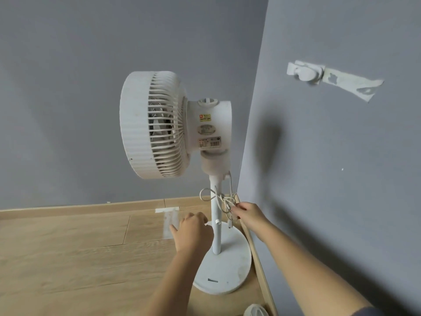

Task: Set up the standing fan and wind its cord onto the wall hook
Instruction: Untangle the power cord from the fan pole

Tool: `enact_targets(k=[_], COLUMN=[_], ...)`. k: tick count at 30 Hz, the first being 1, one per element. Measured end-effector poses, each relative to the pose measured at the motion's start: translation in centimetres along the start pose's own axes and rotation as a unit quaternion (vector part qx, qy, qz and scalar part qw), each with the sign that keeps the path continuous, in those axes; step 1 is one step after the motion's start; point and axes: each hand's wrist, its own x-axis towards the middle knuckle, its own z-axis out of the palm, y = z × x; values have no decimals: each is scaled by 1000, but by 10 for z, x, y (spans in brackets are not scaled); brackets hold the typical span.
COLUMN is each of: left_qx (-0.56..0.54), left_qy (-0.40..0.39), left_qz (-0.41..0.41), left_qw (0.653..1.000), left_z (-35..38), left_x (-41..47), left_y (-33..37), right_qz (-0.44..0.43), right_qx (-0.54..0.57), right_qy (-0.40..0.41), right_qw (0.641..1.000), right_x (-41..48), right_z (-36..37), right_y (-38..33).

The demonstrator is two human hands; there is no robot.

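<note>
One white fan (175,124) stands in the floor's corner, its three stickers (209,142) too small to read. The right hand (249,215) has its grip pinching the bundled cord (218,198); the left hand (193,231) grip is unclear.

You stand in a home room corner: grey painted walls (68,110), wood-plank floor (68,247), wooden skirting (91,207), stick-on wall hook (305,73)

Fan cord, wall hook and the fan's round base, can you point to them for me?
fan cord (228,201), head view, on the tangled bundle of loops.
wall hook (305,73), head view, on its rounded front knob.
round base (225,267), head view, on its bare top surface.
</note>
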Motion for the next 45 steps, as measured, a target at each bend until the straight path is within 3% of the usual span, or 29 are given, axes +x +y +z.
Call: enact_targets(k=[3,6,11,15,22,25,28,30,32,36,41,45], left_qx=[-169,-249,-342,-445,-489,-513,-538,-547,-550,-522,-460,-375], left_qy=[2,12,-88,-167,-138,-109,-81,-62,-47,-35,-13,10], left_qz=[-38,-59,-134,-151,-152,-147,-126,-113,-102,-69,-46,-6], left_qw=[985,967,926,867,848,838,830,827,828,849,887,927], left_z=[-1,-6,1,0,3,5,6,6,5,3,6,10], left_x=[4,4,3,1,8,12,14,13,12,9,11,9], left_y=[6,11,12,18,29,32,33,33,34,37,36,38], right_qz=[40,70,112,145,168,145,28,-68,-128,-98,-117,-83], right_qx=[100,175,325,397,416,365,227,146,110,100,148,147], right_qy=[-20,-21,-42,-45,-30,2,130,232,237,103,93,113], right_qw=[994,982,938,905,893,920,965,959,957,985,977,979], right_x=[-8,-15,-29,-31,-28,-26,-25,-32,-38,-39,-35,-31], right_z=[-5,-12,-22,-25,-26,-25,-23,-25,-23,-10,-6,0], right_y=[3,3,-1,-3,1,4,7,1,-7,-12,-15,-14])
